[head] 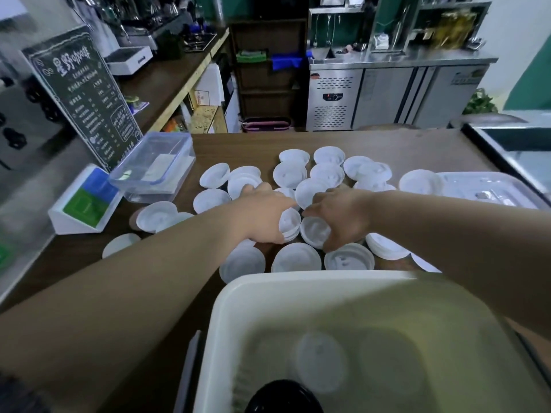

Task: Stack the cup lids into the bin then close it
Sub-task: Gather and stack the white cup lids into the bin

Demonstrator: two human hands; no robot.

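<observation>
Several white cup lids lie scattered over the brown wooden counter. My left hand grips a small stack of lids on edge near the middle of the spread. My right hand is closed on a single lid right beside that stack. A cream plastic bin stands open at the near edge, below my arms, with a lid or two blurred at its bottom. The bin's clear cover lies flat at the right, partly under lids.
A clear lidded box sits at the left on a white sign stand, by a black menu board. A dark round object shows at the bottom edge. Steel fridge counter stands behind.
</observation>
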